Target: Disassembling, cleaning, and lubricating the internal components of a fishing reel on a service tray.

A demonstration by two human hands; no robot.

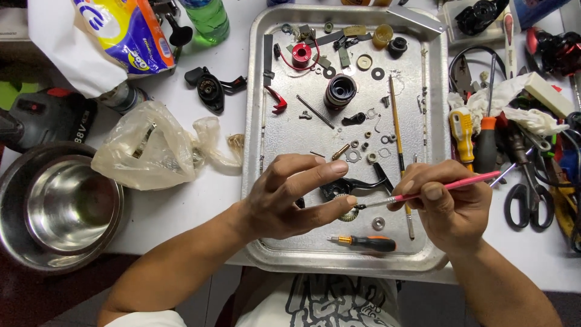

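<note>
My left hand (289,197) pinches a small toothed brass gear (349,213) between thumb and fingers, low over a metal tray (257,200). My right hand (445,203) holds a thin pink-handled brush (451,184), its dark tip touching the gear. Just behind the gear lies a black crank-shaped part (354,184). A small orange-and-black screwdriver (366,243) lies on the tray in front of both hands.
The tray also carries a red spool (301,54), a dark cylinder (341,91), washers, screws and a long wooden-handled brush (396,121). Left of it sit a crumpled plastic bag (151,148) and steel bowl (57,206). Screwdrivers, rags and scissors (523,200) crowd the right side.
</note>
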